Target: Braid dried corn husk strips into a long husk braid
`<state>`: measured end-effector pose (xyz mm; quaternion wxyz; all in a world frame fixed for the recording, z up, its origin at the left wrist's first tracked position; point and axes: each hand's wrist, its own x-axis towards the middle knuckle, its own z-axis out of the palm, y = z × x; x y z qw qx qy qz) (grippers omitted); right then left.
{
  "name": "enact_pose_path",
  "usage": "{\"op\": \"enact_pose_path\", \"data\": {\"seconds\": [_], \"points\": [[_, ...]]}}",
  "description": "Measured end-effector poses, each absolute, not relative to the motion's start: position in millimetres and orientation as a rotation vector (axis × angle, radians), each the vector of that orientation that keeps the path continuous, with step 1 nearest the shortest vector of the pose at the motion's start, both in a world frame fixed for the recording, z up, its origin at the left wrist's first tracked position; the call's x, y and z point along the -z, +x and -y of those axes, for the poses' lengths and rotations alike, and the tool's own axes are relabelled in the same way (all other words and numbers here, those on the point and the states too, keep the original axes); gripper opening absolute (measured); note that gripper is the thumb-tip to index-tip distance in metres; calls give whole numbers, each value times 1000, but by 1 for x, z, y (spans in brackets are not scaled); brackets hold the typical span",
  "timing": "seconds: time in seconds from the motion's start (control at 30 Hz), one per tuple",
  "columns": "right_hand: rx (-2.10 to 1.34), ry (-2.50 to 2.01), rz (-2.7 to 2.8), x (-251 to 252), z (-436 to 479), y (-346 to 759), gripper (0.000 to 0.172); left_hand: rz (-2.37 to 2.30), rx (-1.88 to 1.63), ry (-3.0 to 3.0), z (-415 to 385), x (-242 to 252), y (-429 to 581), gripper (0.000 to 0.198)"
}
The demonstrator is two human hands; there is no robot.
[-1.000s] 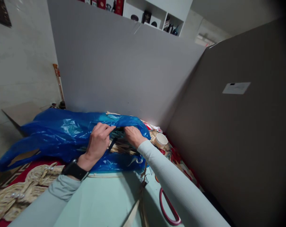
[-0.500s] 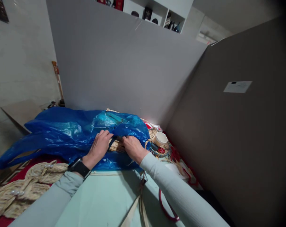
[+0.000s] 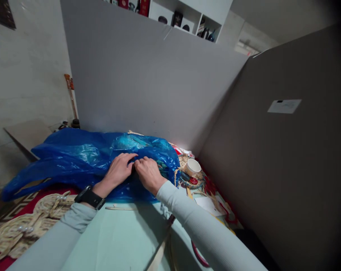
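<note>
The grey far partition (image 3: 150,82) and the dark right partition (image 3: 272,162) bound the work area at the far and right sides. The pale green work surface (image 3: 116,237) lies between them and the person; its bare part, nearer than the bag and between the forearms, offers the main open room for moving.

The blue plastic bag (image 3: 71,150) lies along the far part of the surface, near the far partition. Its loose handle end points left; its right end is near the white cup (image 3: 193,166). Woven straw pieces (image 3: 46,214) lie at the near left, close to the left forearm.

Both hands are at the right half of the bag. Left hand (image 3: 118,173): fingers extended, thumb and forefinger a narrow gap apart, nothing visible between them. Right hand (image 3: 149,175): fingers curled, tips at the bag close beside the left hand; whether they pinch film or contents cannot be told.

Step in hand, as judged: working the bag's folds with both hands. The next move likely calls for a light, controlled pull on the film, elbows kept low. Rightward travel is limited by the cup.

Pale strips (image 3: 159,254) lie at the near edge; a red loop handle (image 3: 198,256) is partly hidden by the right sleeve. A thin strip (image 3: 121,207) lies just nearer than the bag.
</note>
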<state>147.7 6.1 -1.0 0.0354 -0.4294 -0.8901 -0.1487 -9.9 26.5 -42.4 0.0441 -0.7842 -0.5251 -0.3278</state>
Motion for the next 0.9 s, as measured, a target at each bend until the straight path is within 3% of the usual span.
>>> {"op": "enact_pose_path", "data": {"seconds": [0.37, 0.73, 0.9], "points": [[335, -1532, 2699, 6, 5, 163, 33, 1394, 699, -2518, -14, 54, -2, 34], [345, -1492, 2623, 7, 16, 175, 29, 1406, 690, -2453, -8, 44, 0, 35], [186, -1464, 2525, -11, 7, 187, 27, 1358, 696, -2498, -1, 13, -1, 61]]}}
